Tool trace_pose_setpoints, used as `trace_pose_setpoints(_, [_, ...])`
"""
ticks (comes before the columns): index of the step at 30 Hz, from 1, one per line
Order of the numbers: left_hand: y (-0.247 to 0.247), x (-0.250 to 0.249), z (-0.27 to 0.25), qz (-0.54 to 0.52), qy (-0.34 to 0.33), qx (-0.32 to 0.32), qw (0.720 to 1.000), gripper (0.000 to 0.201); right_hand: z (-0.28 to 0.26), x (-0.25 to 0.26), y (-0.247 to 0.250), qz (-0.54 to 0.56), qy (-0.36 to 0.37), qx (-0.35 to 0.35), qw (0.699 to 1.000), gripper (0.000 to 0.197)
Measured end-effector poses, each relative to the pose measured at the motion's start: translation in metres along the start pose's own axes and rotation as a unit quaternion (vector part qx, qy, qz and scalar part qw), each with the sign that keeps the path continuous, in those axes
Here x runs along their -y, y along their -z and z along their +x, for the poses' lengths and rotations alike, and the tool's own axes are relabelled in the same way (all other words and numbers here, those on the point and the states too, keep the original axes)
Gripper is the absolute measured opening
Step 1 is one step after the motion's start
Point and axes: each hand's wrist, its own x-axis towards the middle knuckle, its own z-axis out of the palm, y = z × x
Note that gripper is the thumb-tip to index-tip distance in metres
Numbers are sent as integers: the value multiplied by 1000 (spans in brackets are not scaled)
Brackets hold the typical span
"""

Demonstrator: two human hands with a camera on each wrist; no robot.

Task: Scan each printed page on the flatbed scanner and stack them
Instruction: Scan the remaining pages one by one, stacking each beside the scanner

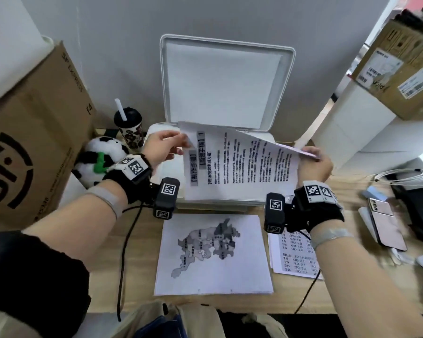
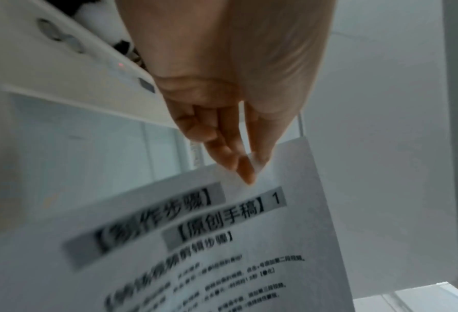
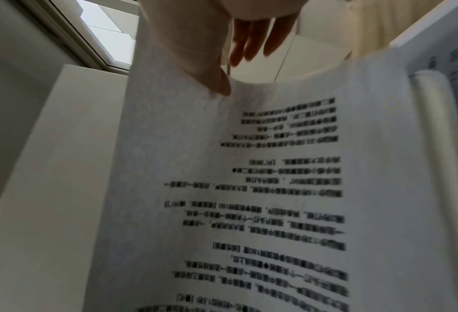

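Observation:
A printed text page hangs over the white flatbed scanner, whose lid stands open against the wall. My left hand pinches the page's far left corner; the left wrist view shows fingertips on the page above the scanner glass. My right hand pinches the right edge, thumb on the sheet in the right wrist view. A map page lies face up on the desk in front of the scanner. More printed pages lie to its right.
A large cardboard box stands at the left, with a panda plush and a lidded cup beside the scanner. At the right lie a phone, cables and a white shelf unit with a box on top.

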Motion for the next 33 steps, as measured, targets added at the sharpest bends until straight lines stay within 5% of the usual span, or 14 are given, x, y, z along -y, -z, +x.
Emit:
trace_pose_setpoints(3, [9, -18, 11, -79, -21, -33, 996, 28, -4, 14, -12, 127, -25, 123, 984, 38])
trace_pose_setpoints(8, [21, -12, 20, -108, 10, -122, 987, 55, -19, 15, -14, 205, -61, 177, 961, 37])
trace_pose_setpoints(10, [23, 0, 23, -30, 18, -145, 989, 56, -21, 3, -19, 149, -84, 229, 958, 44])
trace_pose_setpoints(13, [33, 25, 27, 119, 84, -114, 983, 34, -17, -18, -27, -29, -70, 272, 959, 26])
trace_pose_setpoints(19, [41, 64, 31, 285, 93, -21, 954, 18, -17, -48, -34, -313, 25, 308, 898, 34])
trace_pose_setpoints(27, [25, 70, 27, 404, 72, -33, 911, 25, -21, -43, -39, -437, 112, 290, 844, 48])
trace_pose_setpoints(33, [19, 60, 35, 503, 45, 18, 863, 39, -24, -40, -45, -503, 165, 276, 802, 55])
